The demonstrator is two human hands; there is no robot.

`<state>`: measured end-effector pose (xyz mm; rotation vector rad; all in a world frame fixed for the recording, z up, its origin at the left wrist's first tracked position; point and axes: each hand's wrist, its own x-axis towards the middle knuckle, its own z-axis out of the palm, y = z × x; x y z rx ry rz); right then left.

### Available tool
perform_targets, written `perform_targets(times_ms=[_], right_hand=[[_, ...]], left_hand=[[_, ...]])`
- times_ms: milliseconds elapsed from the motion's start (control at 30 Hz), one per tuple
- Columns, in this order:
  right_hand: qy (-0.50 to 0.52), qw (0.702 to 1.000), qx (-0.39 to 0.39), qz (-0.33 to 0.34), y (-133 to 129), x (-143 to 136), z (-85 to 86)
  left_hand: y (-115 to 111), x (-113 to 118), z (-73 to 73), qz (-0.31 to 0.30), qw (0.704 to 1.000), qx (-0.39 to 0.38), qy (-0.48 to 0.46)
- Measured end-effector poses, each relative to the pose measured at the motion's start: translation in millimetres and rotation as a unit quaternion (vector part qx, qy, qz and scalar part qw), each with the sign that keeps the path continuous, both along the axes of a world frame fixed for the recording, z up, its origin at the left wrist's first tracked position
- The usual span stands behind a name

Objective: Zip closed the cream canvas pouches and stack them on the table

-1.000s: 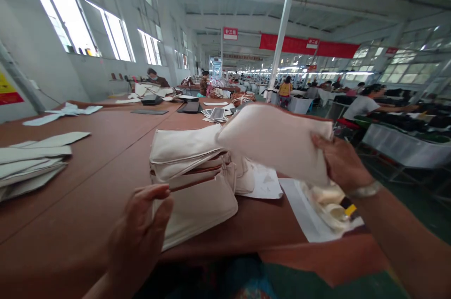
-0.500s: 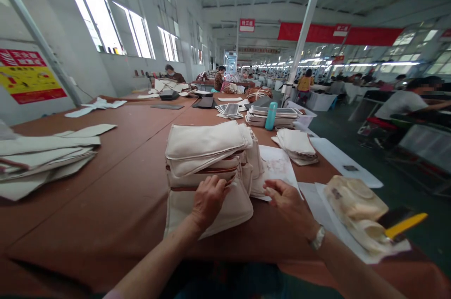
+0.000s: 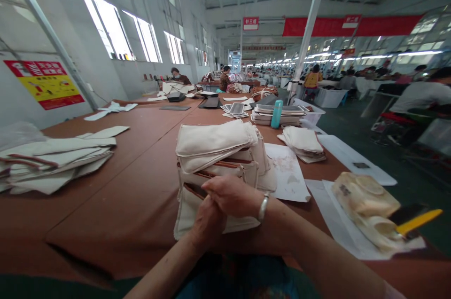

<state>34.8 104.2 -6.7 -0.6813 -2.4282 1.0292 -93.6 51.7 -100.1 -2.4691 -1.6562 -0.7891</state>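
Note:
Several cream fabric pouches with brown inner edges lie in an overlapping stack in front of me. Over the nearest cream pouch my two hands meet. My left hand is closed at that pouch's upper edge, where its brown-lined opening gapes; its fingertips are partly hidden. My right hand, with a silvery bracelet at the wrist, is closed and lies against the left one. Whatever its fingers pinch is too small or hidden to make out.
On the right are a stained white sheet, a smaller cream stack, and a yellowish plastic container with a yellow-handled brush. A turquoise bottle stands behind. Cream pieces lie left on the brown table. People work farther off.
My right hand has moved left from beside the stack to meet my left hand. The front pouch's opening now gapes wider. The view has turned slightly left.

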Motion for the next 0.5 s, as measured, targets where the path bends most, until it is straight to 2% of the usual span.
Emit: perform_targets(times_ms=[67, 167, 267, 367, 433, 500], right_hand=[[-0.057, 0.998, -0.005, -0.035, 26.6, -7.1, -7.7], [-0.089, 0.993, -0.029, -0.077, 64.1, 0.3, -20.3], [-0.061, 0.993, -0.054, -0.083, 68.4, 6.6, -22.2], [0.004, 0.996, -0.078, -0.052, 28.7, 6.1, -13.0], [0.046, 0.993, -0.105, -0.01, -14.2, 10.5, -6.1], [0.092, 0.982, -0.158, 0.038, -58.9, 22.1, -2.2]], left_hand=[[-18.4, 1.6, 7.5, -0.028, 0.999, -0.002, 0.016], [-62.4, -4.7, 28.9, -0.103, 0.994, -0.038, 0.02], [-100.1, -17.8, 58.3, -0.164, 0.981, -0.091, -0.058], [-118.0, -28.4, 87.2, -0.168, 0.958, -0.16, -0.171], [-123.4, -30.6, 101.3, -0.17, 0.936, -0.187, -0.244], [-127.8, -27.3, 109.0, -0.19, 0.913, -0.193, -0.306]])
